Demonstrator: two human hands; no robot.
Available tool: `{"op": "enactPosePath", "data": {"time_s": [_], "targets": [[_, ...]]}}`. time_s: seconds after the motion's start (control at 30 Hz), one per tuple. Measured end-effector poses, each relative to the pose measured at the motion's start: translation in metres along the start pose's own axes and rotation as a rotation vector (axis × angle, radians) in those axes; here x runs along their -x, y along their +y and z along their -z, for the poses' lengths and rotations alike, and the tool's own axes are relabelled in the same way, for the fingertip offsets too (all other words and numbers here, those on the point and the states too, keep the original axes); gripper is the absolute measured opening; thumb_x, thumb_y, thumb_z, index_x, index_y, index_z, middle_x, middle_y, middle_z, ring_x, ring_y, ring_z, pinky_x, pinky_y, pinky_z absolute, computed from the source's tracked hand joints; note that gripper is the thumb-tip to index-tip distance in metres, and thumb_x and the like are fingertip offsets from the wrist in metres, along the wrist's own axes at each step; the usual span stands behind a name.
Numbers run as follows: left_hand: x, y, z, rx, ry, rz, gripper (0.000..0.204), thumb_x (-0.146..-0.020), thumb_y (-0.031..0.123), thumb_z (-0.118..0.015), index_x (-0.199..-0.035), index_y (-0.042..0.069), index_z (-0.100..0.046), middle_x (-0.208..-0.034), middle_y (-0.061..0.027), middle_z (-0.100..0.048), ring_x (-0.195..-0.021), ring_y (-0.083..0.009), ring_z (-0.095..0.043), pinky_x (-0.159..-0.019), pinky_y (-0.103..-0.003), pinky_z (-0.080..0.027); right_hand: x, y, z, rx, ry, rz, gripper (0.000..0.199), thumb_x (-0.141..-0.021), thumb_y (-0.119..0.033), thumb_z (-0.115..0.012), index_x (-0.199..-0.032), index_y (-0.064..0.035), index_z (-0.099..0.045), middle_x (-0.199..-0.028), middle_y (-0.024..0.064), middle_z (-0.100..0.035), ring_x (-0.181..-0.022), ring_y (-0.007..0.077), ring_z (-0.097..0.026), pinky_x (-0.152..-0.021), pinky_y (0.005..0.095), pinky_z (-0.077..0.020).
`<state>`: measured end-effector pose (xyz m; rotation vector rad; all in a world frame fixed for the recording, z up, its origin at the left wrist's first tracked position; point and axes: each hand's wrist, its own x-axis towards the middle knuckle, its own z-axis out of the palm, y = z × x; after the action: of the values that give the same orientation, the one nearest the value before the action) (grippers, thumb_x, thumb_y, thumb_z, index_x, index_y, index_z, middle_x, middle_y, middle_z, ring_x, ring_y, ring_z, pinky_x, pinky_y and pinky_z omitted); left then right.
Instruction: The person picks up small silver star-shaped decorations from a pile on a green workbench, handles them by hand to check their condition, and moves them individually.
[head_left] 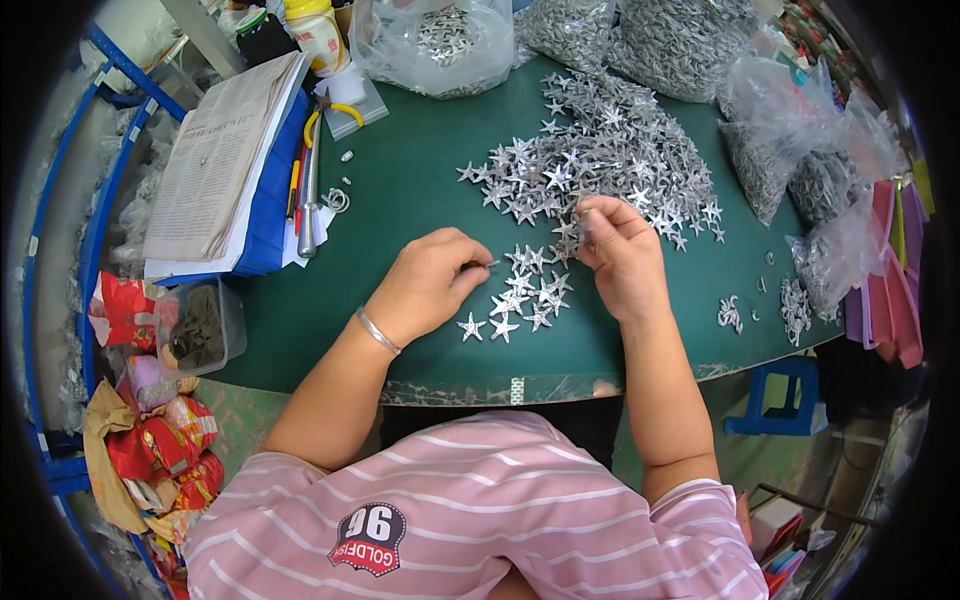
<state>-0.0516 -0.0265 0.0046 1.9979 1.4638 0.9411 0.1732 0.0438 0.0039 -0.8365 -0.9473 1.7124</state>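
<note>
On the green table my left hand is closed in a pinch, with the tip of a small silver piece poking out between thumb and forefinger. My right hand is also pinched, at the near edge of a big pile of silver starfish charms. What its fingertips hold is too small to make out. Between the two hands lies a smaller loose group of starfish charms, spread toward me. A silver bangle circles my left wrist.
Clear bags of metal pieces line the far and right sides. At left are newspapers, yellow-handled pliers, a metal rod and a plastic tub. Small hooks lie at right; a blue stool stands below.
</note>
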Motion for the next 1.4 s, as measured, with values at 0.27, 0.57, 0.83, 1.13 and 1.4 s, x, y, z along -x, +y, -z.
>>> {"op": "enactPosePath", "data": {"time_s": [0.27,0.57,0.83,1.13,1.4], "targets": [[-0.006,-0.001,0.001,0.016,0.251,0.096,0.010,-0.075,0.004,-0.071,-0.083,0.001,-0.065,-0.076,-0.0023,-0.054,-0.057,-0.0115,-0.047,-0.055,-0.026,-0.041,0.009,-0.003,-0.004,0.780,-0.062,0.102,0.019,-0.078,-0.013,-0.072,-0.091,-0.0002,-0.069,-0.069,0.0051,-0.061,-0.061,0.0161,-0.056,-0.055,0.0286,-0.0441],[-0.002,-0.007,0.000,-0.098,0.057,0.101,0.018,-0.071,0.005,-0.076,-0.087,0.002,-0.067,-0.080,-0.0066,-0.058,-0.063,-0.0168,-0.055,-0.058,-0.029,-0.045,0.018,0.005,-0.011,1.320,-0.129,0.342,0.018,-0.079,-0.018,-0.070,-0.091,-0.0047,-0.070,-0.082,0.0137,-0.065,-0.077,0.0318,-0.062,-0.069,0.0389,-0.0498],[-0.002,-0.009,-0.001,-0.120,0.081,0.106,0.012,-0.075,0.003,-0.072,-0.085,0.001,-0.066,-0.081,-0.0075,-0.058,-0.064,-0.0155,-0.056,-0.061,-0.028,-0.046,0.007,0.009,-0.005,1.220,0.019,0.392,0.011,-0.082,-0.015,-0.066,-0.085,-0.0045,-0.069,-0.079,0.0120,-0.062,-0.076,0.0308,-0.062,-0.068,0.0389,-0.0490],[-0.008,0.003,0.003,1.025,0.101,0.409,0.009,-0.086,-0.001,-0.059,-0.094,0.002,-0.058,-0.088,-0.0068,-0.062,-0.081,-0.0188,-0.065,-0.064,-0.025,-0.052,0.020,0.002,-0.013,1.371,-0.071,0.311,0.015,-0.074,-0.020,-0.074,-0.076,-0.0061,-0.070,-0.078,0.0076,-0.060,-0.075,0.0273,-0.062,-0.066,0.0385,-0.0495],[-0.019,0.011,-0.014,0.468,0.097,0.306,0.014,-0.085,0.009,-0.066,-0.097,0.003,-0.062,-0.072,0.0022,-0.053,-0.062,-0.0051,-0.047,-0.051,-0.022,-0.039,0.001,-0.019,0.011,0.075,-0.108,-0.076,0.010,-0.083,-0.012,-0.066,-0.080,-0.0047,-0.060,-0.069,-0.0001,-0.055,-0.062,0.0109,-0.055,-0.044,0.0208,-0.0336]]}}
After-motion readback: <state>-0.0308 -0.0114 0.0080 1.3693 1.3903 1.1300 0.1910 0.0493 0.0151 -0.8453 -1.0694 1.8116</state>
